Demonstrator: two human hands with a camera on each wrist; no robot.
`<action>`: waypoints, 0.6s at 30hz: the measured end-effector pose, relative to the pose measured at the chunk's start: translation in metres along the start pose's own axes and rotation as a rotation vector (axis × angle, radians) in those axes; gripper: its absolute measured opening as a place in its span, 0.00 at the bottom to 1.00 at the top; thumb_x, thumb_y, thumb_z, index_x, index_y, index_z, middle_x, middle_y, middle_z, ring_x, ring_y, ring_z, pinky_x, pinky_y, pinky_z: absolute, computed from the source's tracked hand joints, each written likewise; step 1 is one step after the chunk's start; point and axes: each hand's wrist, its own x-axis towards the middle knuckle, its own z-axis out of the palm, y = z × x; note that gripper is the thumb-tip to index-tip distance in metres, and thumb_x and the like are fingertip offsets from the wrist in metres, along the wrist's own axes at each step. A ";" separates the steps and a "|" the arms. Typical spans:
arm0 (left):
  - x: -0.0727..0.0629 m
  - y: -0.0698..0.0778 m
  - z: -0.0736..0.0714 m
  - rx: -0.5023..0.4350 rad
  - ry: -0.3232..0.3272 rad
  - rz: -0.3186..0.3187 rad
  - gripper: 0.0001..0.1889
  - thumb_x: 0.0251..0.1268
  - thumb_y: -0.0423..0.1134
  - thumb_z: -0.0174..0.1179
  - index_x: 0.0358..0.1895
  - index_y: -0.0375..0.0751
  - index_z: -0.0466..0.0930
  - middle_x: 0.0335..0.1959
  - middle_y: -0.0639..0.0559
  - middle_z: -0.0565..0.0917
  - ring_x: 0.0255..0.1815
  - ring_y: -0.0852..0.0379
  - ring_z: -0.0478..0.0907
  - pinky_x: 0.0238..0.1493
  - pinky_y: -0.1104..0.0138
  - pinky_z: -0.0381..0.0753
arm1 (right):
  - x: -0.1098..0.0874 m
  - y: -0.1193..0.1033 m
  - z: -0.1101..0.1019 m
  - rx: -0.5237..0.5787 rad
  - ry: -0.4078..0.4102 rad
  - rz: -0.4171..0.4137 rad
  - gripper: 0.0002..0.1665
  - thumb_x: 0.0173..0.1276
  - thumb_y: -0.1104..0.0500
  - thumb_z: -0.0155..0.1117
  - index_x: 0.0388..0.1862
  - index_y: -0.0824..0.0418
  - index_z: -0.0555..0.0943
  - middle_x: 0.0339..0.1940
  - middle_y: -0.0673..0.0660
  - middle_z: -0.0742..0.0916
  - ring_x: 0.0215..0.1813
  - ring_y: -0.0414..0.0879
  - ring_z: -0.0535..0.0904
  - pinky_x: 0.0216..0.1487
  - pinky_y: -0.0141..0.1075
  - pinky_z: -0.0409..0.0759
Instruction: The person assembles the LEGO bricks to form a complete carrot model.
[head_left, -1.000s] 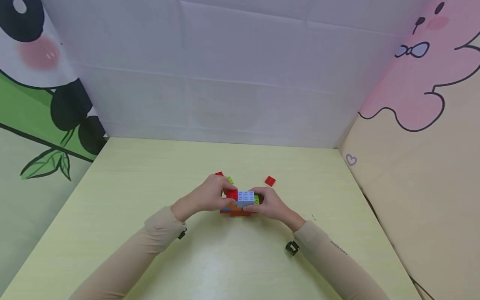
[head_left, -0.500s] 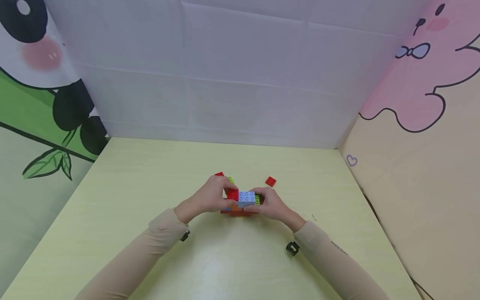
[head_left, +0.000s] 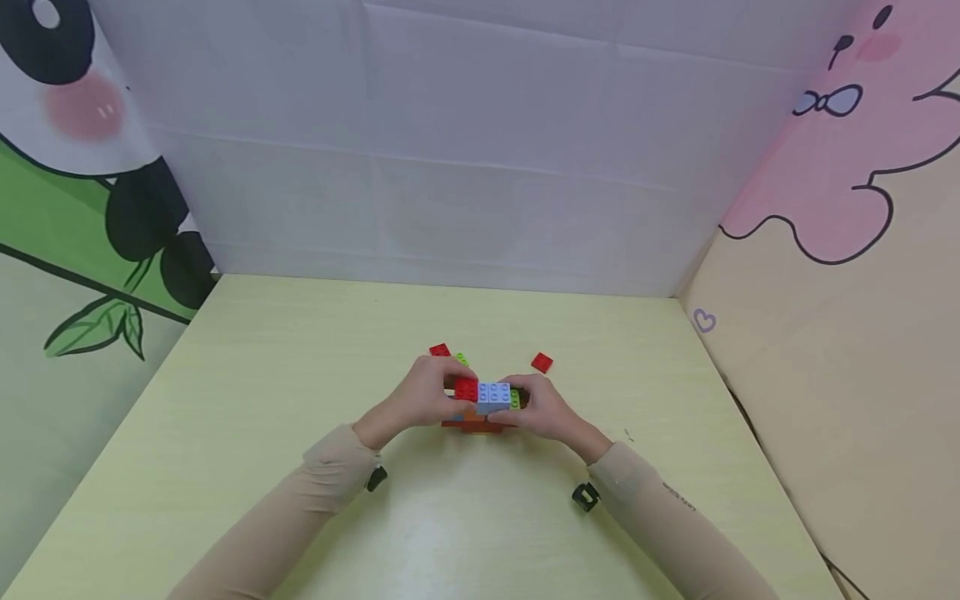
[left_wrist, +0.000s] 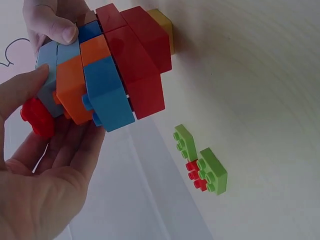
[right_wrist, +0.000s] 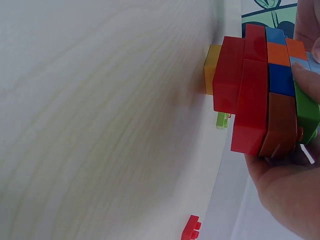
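Both hands hold a stack of toy building bricks [left_wrist: 137, 60] between them, near the middle of the table. Its wide red lower bricks [right_wrist: 252, 95] sit over a yellow brick [right_wrist: 212, 70]; blue, orange, brown and green ones rise above. On top, a red brick [head_left: 466, 389] lies beside a light blue brick [head_left: 493, 397]. My left hand [head_left: 426, 390] pinches that red brick at its left end, thumb in front and fingers behind. From the other side my right hand [head_left: 546, 408] grips the upper layers, its thumb across the light blue brick, palm around the green brick [right_wrist: 306, 112].
Behind the hands lie a red brick [head_left: 439, 350] and a lime green brick [head_left: 461, 359]; the left wrist view shows a second lime brick [left_wrist: 214, 171] there. A separate red brick [head_left: 542, 362] lies farther right. Printed cloth walls enclose the table [head_left: 420, 517] at back and sides.
The left forearm has shifted slightly right, and a little more of the red brick behind the left hand shows. Both hands keep their hold, and the stack stays nearly where it was.
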 end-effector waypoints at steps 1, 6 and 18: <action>0.000 0.000 0.000 -0.016 0.001 -0.012 0.16 0.48 0.37 0.74 0.43 0.43 0.85 0.36 0.57 0.81 0.34 0.58 0.77 0.36 0.68 0.79 | 0.000 -0.002 0.000 0.003 -0.001 -0.003 0.21 0.55 0.60 0.76 0.47 0.61 0.83 0.40 0.51 0.83 0.40 0.49 0.77 0.41 0.43 0.78; 0.000 -0.002 0.004 -0.036 0.013 -0.043 0.16 0.48 0.37 0.74 0.43 0.43 0.85 0.36 0.57 0.81 0.34 0.57 0.76 0.35 0.68 0.78 | -0.007 -0.028 -0.005 0.009 -0.014 -0.011 0.19 0.56 0.64 0.74 0.47 0.66 0.82 0.40 0.53 0.83 0.40 0.51 0.76 0.42 0.46 0.78; -0.003 -0.007 0.008 -0.054 0.034 -0.036 0.17 0.48 0.40 0.74 0.43 0.44 0.84 0.37 0.59 0.81 0.35 0.58 0.76 0.37 0.68 0.78 | -0.011 -0.041 -0.007 0.002 -0.013 -0.007 0.19 0.56 0.65 0.73 0.47 0.67 0.82 0.40 0.54 0.83 0.41 0.53 0.76 0.43 0.48 0.77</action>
